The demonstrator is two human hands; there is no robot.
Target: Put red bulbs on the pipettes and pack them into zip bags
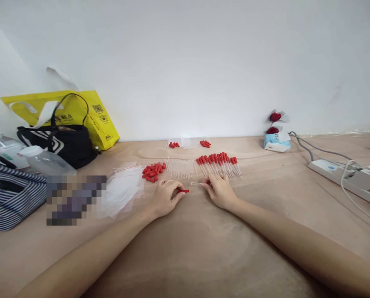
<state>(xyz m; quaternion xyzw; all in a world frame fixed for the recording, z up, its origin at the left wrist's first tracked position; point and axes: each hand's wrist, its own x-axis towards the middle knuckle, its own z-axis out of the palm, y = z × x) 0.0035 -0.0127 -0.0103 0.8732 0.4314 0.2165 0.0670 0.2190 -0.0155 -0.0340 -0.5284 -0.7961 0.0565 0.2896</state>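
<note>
My left hand (168, 197) pinches a red rubber bulb (183, 191) that points to the right. Opposite it, my right hand (219, 190) grips a thin clear dropper tube (197, 183), its bare end turned toward the bulb; the two are apart. Beyond my left hand lies a heap of loose red bulbs (153, 171). A row of bare clear tubes (181, 168) lies between the heap and several droppers with red bulbs fitted (219, 162), just past my right hand.
Clear zip bags (123, 190) are stacked at left, near a striped pouch (14, 198), a plastic bottle (48, 161), a black bag (70, 145) and a yellow bag (102, 124). Small bags with red bulbs (205, 144) lie by the wall. A power strip (327, 167) and tissue pack (276, 142) are at right.
</note>
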